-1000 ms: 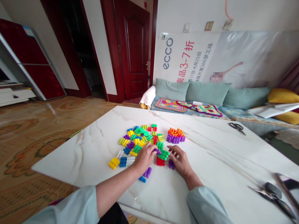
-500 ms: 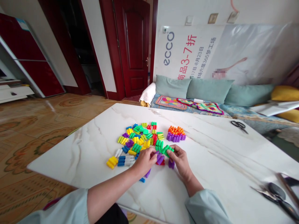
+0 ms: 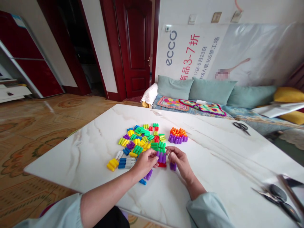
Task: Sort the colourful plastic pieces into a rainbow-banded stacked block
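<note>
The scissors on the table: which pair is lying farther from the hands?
The small black-handled scissors at the table's far right edge, near the sofa. The other pair lies at the near right corner and looks larger. Both hands are among the plastic blocks.

Purple block (image 3: 161, 157) now between hands (image 3: 163, 160)

Your fingers (image 3: 155, 155) pinch glossy plastic purple blocks (image 3: 162, 157); worktop (image 3: 213, 158) is polished, smooth, marble-veined; door (image 3: 136, 47) is varnished wood.
</note>
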The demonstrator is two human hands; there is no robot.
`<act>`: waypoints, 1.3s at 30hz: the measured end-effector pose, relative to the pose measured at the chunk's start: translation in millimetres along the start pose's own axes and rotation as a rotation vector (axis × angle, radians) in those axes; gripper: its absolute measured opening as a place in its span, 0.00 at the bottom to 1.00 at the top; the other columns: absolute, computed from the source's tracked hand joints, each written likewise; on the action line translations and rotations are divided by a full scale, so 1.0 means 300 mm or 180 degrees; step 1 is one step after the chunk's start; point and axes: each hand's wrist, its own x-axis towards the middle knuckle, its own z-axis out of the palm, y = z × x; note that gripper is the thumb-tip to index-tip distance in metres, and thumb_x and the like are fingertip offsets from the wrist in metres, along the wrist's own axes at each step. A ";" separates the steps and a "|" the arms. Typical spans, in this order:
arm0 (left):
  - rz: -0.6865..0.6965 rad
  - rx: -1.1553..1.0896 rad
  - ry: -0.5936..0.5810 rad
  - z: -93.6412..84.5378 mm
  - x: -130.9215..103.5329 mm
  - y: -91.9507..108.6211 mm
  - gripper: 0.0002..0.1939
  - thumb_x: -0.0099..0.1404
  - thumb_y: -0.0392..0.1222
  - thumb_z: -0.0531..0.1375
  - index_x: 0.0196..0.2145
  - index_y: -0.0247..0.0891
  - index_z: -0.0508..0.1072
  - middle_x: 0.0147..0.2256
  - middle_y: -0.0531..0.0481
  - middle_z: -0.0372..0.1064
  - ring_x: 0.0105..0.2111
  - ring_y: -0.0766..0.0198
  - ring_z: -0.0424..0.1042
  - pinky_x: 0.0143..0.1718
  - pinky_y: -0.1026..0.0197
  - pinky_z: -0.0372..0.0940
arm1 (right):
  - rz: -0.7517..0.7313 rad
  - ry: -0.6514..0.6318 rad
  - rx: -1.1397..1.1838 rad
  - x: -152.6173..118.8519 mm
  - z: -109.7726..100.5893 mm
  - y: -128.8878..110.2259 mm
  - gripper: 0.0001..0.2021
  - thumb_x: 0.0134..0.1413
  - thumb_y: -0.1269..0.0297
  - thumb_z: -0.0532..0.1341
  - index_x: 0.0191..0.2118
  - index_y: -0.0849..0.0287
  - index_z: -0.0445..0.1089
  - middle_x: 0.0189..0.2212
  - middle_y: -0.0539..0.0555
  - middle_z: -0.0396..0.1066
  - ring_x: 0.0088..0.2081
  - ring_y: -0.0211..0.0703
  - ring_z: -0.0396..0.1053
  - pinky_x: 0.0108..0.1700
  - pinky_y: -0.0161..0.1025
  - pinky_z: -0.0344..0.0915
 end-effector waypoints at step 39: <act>0.2234 0.3458 -0.1648 -0.102 -0.129 -0.081 0.32 0.58 0.53 0.61 0.58 0.43 0.62 0.60 0.41 0.58 0.62 0.44 0.52 0.60 0.41 0.52 | -0.0073 0.2400 -0.2385 0.149 -0.318 0.152 0.22 0.48 0.57 0.55 0.48 0.63 0.67 0.39 0.61 0.75 0.35 0.47 0.72 0.42 0.45 0.66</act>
